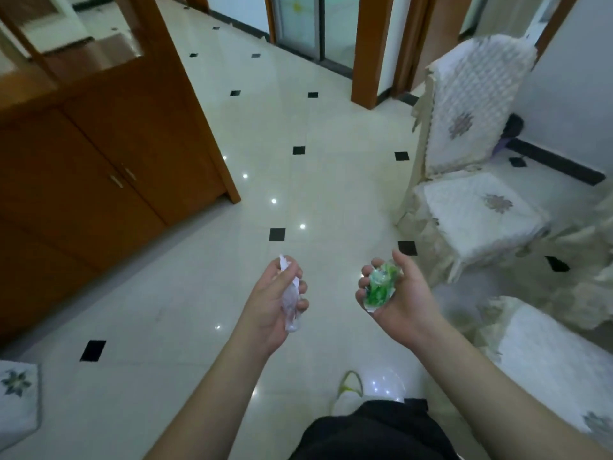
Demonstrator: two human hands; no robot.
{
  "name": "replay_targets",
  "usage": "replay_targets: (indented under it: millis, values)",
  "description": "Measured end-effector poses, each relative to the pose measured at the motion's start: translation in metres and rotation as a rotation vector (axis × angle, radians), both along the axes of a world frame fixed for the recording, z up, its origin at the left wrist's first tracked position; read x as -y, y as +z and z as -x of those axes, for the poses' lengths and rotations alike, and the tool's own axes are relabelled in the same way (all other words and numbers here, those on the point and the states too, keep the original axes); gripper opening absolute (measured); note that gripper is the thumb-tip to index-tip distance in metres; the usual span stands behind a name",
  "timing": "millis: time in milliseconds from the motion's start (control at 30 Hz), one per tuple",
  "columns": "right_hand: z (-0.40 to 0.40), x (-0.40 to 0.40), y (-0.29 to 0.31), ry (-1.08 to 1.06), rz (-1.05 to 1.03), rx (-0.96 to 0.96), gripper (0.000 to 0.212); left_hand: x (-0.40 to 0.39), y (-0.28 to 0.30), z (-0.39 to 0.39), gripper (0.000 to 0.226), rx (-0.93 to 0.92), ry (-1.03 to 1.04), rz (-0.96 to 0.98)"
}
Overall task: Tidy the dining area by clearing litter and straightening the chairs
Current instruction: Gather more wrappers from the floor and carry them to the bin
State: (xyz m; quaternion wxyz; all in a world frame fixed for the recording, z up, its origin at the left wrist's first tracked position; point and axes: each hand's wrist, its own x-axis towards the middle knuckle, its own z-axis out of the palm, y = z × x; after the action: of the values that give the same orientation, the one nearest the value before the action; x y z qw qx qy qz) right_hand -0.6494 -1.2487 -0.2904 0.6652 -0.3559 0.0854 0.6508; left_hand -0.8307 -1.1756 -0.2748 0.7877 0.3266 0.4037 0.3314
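My left hand (275,310) grips a crumpled clear plastic wrapper (291,303), with a white end sticking up past the fingers. My right hand (394,297) holds a crushed green and clear plastic wrapper (379,285) in its curled fingers. Both hands are held palm-up over the tiled floor. A chair with a cream lace cover (471,180) stands at the right, facing left. Another covered seat (557,370) shows at the lower right, and a corner of a third seat (16,396) at the lower left.
A brown wooden cabinet (99,144) fills the left side. Glossy white floor tiles with black squares (298,180) stretch ahead to glass doors (315,24) in wooden frames. A yellow-green cord (348,383) lies on the floor near my body.
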Motion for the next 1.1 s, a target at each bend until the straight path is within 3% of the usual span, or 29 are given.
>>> replay_targets:
  millis: [200, 433, 833, 1100]
  values:
    - [-0.075, -0.086, 0.004, 0.059, 0.020, 0.014, 0.026, -0.101, 0.012, -0.068, 0.022, 0.018, -0.016, 0.025]
    - [-0.130, -0.185, -0.001, 0.109, 0.077, 0.072, 0.026, -0.200, -0.012, -0.102, 0.023, 0.028, 0.002, 0.095]
    - [-0.169, -0.397, -0.003, 0.026, 0.109, 0.115, 0.027, -0.445, -0.018, -0.148, 0.015, 0.009, -0.188, 0.173]
    - [-0.234, -0.486, -0.004, -0.055, 0.124, 0.131, 0.028, -0.554, -0.019, -0.238, 0.016, 0.036, -0.302, 0.161]
